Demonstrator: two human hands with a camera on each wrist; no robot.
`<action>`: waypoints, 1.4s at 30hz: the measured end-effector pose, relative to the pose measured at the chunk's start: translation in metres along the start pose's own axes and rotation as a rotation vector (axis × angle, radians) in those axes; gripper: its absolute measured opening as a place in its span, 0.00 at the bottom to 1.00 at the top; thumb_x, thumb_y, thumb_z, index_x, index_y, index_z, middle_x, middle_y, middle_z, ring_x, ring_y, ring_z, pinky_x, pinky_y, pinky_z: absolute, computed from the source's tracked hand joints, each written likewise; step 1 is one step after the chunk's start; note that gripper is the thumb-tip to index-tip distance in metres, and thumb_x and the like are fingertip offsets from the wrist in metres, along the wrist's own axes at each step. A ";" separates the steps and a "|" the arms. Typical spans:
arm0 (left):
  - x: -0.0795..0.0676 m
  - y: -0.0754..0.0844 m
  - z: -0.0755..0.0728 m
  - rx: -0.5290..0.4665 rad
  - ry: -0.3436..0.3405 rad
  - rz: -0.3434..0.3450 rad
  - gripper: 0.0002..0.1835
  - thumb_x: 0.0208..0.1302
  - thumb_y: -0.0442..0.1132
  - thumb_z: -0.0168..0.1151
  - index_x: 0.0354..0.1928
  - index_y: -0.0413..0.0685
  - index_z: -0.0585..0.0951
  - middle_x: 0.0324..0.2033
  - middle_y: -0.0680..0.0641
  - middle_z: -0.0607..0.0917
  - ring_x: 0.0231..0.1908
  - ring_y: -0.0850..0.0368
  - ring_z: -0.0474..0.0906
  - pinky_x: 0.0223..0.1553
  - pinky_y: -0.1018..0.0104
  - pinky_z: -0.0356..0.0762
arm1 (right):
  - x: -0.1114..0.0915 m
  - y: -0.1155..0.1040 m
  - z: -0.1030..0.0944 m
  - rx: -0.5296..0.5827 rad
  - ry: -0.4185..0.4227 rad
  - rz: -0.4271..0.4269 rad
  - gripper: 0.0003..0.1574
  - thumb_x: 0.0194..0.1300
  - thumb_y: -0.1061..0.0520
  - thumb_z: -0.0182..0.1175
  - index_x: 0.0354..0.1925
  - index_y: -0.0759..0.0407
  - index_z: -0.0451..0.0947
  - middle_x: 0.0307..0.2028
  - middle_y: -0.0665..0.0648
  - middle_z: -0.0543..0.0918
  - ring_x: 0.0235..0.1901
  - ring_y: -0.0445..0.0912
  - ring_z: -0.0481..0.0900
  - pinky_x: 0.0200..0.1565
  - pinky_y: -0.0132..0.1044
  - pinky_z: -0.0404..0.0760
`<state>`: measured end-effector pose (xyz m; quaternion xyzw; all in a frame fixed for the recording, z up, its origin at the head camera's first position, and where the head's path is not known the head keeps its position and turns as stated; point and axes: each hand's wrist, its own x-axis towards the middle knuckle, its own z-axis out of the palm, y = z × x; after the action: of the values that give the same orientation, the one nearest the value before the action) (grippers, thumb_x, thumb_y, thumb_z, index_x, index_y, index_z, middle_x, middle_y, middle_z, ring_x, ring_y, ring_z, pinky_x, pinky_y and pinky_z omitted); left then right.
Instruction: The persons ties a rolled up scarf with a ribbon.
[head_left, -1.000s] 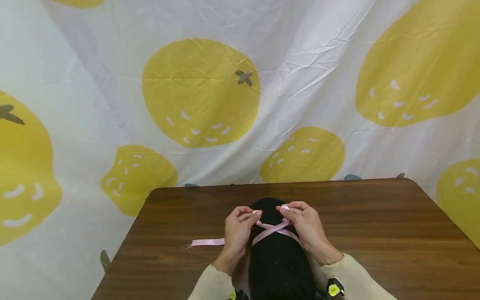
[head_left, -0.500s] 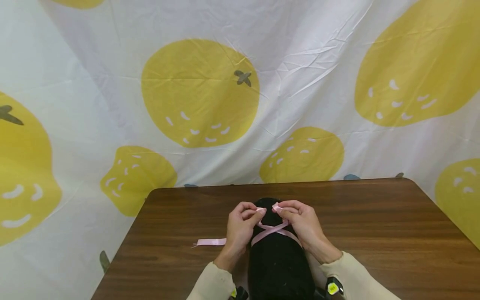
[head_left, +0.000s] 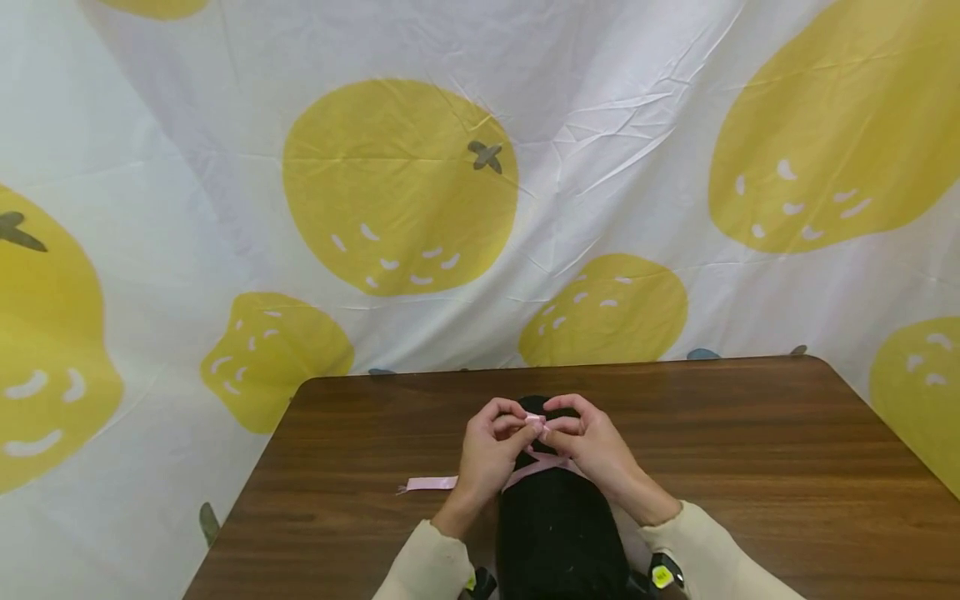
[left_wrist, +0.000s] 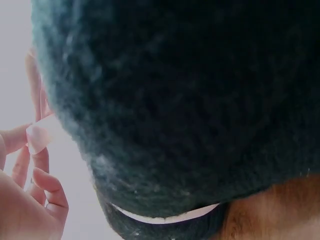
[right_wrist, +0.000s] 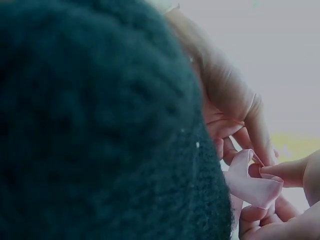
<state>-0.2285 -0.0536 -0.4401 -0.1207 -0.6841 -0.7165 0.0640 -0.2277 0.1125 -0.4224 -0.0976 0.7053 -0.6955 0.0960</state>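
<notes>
A pink satin ribbon (head_left: 536,467) wraps a dark, knitted-looking rounded bundle (head_left: 562,533) and crosses on top of it. My left hand (head_left: 489,450) and right hand (head_left: 600,454) meet over the bundle's far end, their fingertips close together. Each pinches part of the ribbon between thumb and fingers, and my right index finger arches above. In the right wrist view the ribbon (right_wrist: 255,190) is folded into a loop between the two hands. The dark bundle (left_wrist: 175,110) fills most of the left wrist view, with a band of ribbon (left_wrist: 167,219) around its lower part.
The bundle lies on a brown wooden table (head_left: 750,467). A loose frayed ribbon end (head_left: 431,483) sticks out left of my left hand. Behind the table hangs a white cloth (head_left: 637,167) with yellow fruit prints.
My hands have come together from apart, bringing the two pinched ribbon parts to meet over the bundle. The loose ribbon end has slid slightly right.
</notes>
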 end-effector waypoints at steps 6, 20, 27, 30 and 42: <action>0.001 0.001 -0.001 0.018 -0.053 0.001 0.14 0.61 0.28 0.67 0.46 0.32 0.74 0.39 0.32 0.87 0.28 0.53 0.82 0.31 0.67 0.83 | -0.001 0.002 -0.002 -0.047 -0.057 -0.064 0.24 0.68 0.66 0.60 0.58 0.67 0.65 0.38 0.59 0.87 0.43 0.50 0.85 0.41 0.32 0.81; 0.000 0.003 -0.005 0.111 -0.131 -0.068 0.28 0.64 0.36 0.67 0.62 0.41 0.66 0.34 0.41 0.85 0.26 0.59 0.81 0.33 0.68 0.80 | -0.002 0.007 -0.005 -0.131 -0.139 -0.314 0.23 0.65 0.72 0.59 0.57 0.72 0.66 0.44 0.70 0.83 0.36 0.43 0.81 0.37 0.32 0.81; -0.002 0.001 -0.004 0.113 -0.072 -0.082 0.25 0.61 0.36 0.70 0.53 0.38 0.67 0.30 0.44 0.84 0.26 0.59 0.81 0.31 0.67 0.81 | -0.001 0.008 -0.005 -0.165 -0.142 -0.354 0.21 0.64 0.73 0.59 0.55 0.72 0.69 0.43 0.69 0.84 0.37 0.48 0.84 0.36 0.35 0.83; -0.004 0.002 -0.004 0.136 -0.053 -0.076 0.21 0.59 0.36 0.72 0.46 0.35 0.71 0.30 0.46 0.82 0.26 0.61 0.80 0.29 0.71 0.80 | -0.002 0.009 -0.004 -0.181 -0.129 -0.363 0.21 0.64 0.73 0.58 0.55 0.71 0.70 0.43 0.68 0.85 0.37 0.46 0.84 0.34 0.33 0.82; -0.005 0.004 -0.008 0.227 -0.090 -0.069 0.12 0.61 0.42 0.71 0.35 0.38 0.83 0.27 0.41 0.87 0.25 0.55 0.85 0.28 0.69 0.81 | -0.005 0.011 0.000 -0.451 0.051 -0.433 0.20 0.63 0.73 0.59 0.49 0.56 0.83 0.36 0.52 0.87 0.27 0.40 0.79 0.28 0.31 0.77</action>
<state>-0.2238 -0.0618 -0.4379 -0.1209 -0.7667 -0.6302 0.0217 -0.2232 0.1143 -0.4338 -0.2469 0.8068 -0.5280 -0.0961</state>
